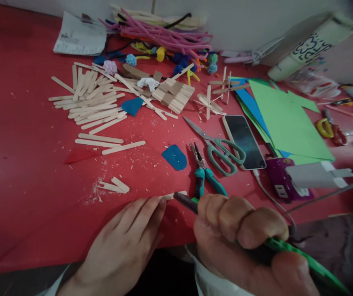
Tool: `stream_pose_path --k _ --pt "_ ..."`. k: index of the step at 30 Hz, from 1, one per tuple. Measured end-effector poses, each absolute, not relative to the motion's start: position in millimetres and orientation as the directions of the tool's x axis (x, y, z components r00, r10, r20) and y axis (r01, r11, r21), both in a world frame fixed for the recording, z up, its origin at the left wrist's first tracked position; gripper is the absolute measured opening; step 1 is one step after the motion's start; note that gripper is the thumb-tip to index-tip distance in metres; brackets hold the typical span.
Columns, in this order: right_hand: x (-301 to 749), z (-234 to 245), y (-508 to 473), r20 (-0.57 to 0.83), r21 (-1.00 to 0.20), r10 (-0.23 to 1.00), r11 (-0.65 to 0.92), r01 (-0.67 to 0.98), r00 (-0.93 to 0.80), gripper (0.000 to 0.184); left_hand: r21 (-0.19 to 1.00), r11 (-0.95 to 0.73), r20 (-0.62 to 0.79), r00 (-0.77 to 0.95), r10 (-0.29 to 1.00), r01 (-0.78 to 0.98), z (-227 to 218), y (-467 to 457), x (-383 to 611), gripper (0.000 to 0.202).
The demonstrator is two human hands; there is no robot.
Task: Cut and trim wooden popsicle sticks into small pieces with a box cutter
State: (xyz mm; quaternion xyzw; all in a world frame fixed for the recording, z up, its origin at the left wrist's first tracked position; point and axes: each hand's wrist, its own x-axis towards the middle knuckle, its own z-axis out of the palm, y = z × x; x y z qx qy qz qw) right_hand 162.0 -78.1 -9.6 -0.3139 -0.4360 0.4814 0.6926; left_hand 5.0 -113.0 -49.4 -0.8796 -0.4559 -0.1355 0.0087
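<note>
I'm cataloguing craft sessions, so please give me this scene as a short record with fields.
Surface: red table
Left hand: holding one end of a wooden stick
Right hand: closed around a green-handled tool, its dark tip at that stick
Just beyond right hand: pliers
Beside pliers: scissors, overlapping a phone in view
Farther left: pile of sticks
Farther right: green and blue paper

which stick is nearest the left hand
The stick held by the left hand, with the tool in the right hand at it; neither hand touches the other sticks.
</note>
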Motion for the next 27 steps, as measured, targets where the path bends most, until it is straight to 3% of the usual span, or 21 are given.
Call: stream_pose_path --k 6,11,20,27 --pt "161 -7 -79 0.271 -0.886 0.952 0.304 -0.350 0.140 0.045 0.111 -0.599 0.255 0.560 0.788 0.793 -46 -112 5 0.037" --pt "156 5 -77 0.265 -0.934 0.955 0.289 -0.212 0.134 0.052 0.095 -0.593 0.273 0.552 0.788 0.799 -44 -110 5 0.039" --pt "155 7 -81 0.286 -0.950 0.956 0.293 -0.112 0.070 0.046 0.100 -0.581 0.298 0.533 0.792 0.807 -44 -109 5 0.039" --pt "165 10 -88 0.196 -0.980 0.980 0.195 -0.024 -0.044 0.042 0.139 -0.578 0.302 0.522 0.798 0.804 -44 -110 5 0.038"
